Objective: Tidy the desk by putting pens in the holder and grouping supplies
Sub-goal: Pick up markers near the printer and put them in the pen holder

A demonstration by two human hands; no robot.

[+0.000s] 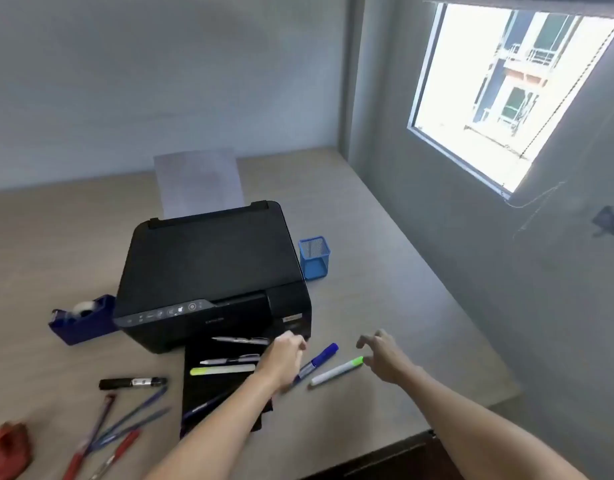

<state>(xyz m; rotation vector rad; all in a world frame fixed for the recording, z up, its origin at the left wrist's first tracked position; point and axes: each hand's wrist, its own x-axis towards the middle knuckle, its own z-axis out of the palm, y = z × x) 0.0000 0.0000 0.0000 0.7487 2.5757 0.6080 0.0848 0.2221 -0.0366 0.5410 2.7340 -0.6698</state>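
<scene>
now left hand (285, 355) curled near pen (241, 340); right hand (381, 353) spread over green-tipped marker (337, 371).

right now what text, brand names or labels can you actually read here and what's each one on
None can be read.
Printer: small pale brand mark on its front, too blurred; panel shows icons only.
Orange sticker on the printer: print too small.
Black marker: white label, blurred.
Pens on the printer's tray: barrel print too small.

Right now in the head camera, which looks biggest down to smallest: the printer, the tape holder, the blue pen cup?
1. Printer, by far.
2. Tape holder.
3. Pen cup, though it sits farther back, so these two are unsure.
</scene>
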